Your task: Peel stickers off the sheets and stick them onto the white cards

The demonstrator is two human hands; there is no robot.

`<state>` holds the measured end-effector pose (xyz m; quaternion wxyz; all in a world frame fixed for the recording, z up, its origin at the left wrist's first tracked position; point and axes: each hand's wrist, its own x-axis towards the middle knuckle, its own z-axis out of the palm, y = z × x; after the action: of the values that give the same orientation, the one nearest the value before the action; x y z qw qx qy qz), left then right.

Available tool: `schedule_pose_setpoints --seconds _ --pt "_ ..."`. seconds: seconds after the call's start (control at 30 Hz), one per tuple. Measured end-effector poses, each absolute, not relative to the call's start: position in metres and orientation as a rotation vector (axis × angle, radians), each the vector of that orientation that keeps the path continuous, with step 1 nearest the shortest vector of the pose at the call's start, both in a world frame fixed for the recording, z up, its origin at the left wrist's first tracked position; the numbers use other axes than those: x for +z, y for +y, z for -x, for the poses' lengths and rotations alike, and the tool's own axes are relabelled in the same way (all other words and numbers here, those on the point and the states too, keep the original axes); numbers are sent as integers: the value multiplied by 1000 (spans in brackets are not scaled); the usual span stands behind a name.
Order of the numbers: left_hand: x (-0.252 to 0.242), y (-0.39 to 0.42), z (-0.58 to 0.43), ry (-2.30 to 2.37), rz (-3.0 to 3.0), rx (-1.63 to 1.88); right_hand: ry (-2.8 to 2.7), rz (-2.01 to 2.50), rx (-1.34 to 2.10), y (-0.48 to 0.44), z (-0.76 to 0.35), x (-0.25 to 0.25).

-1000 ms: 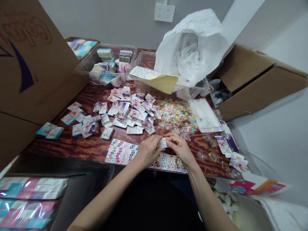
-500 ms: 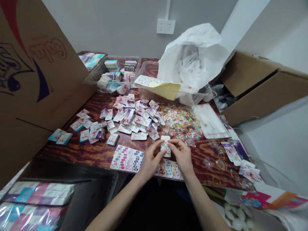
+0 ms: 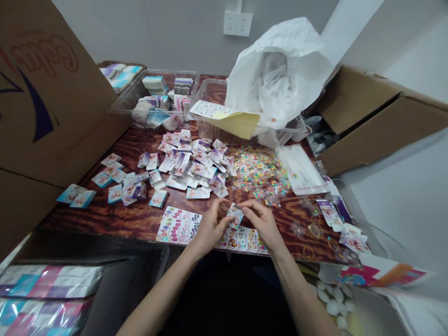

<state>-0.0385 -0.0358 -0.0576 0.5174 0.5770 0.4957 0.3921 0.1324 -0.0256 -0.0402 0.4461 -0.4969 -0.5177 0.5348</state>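
Between my two hands is a small printed card box (image 3: 235,215), blue and white with a hand picture, tilted above the table. My left hand (image 3: 210,226) grips its left side, thumb in front. The fingertips of my right hand (image 3: 261,221) pinch its upper right edge. Below lies a sticker sheet (image 3: 178,225) with rows of colourful ovals, partly covered by my hands. Beyond them spreads a heap of small printed boxes (image 3: 196,163), some with flaps up. To its right is a pile of clear packets with colourful bits (image 3: 259,170).
Clear plastic tubs (image 3: 122,105) of boxes stand at the back left, beside a large cardboard carton (image 3: 70,126). A white bag (image 3: 241,70) rises from another tub. Flat white bags (image 3: 303,172) and yellow rings (image 3: 315,231) lie to the right, near an open carton (image 3: 371,130).
The small box has tilted, and its raised white top flap no longer shows. My left hand has come further round its side. The whole view has shifted slightly.
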Motion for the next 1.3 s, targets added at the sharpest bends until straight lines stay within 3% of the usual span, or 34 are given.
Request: schedule_pose_setpoints --seconds 0.23,0.47,0.9,1.17,1.3 --pt "-62 -39 42 1097 -1460 848 -1026 1269 1506 -24 -134 -48" --pt "-63 -41 43 1078 -1581 972 -793 1250 1602 -24 -129 -44" --pt "-63 -45 40 1058 -1276 909 -1003 1374 1339 -27 -122 -48" --pt "-65 -48 46 971 -1241 828 -1020 1350 1558 -25 -132 -50" --pt "-67 -47 44 924 -1095 866 -1053 1388 1415 -27 -127 -49"
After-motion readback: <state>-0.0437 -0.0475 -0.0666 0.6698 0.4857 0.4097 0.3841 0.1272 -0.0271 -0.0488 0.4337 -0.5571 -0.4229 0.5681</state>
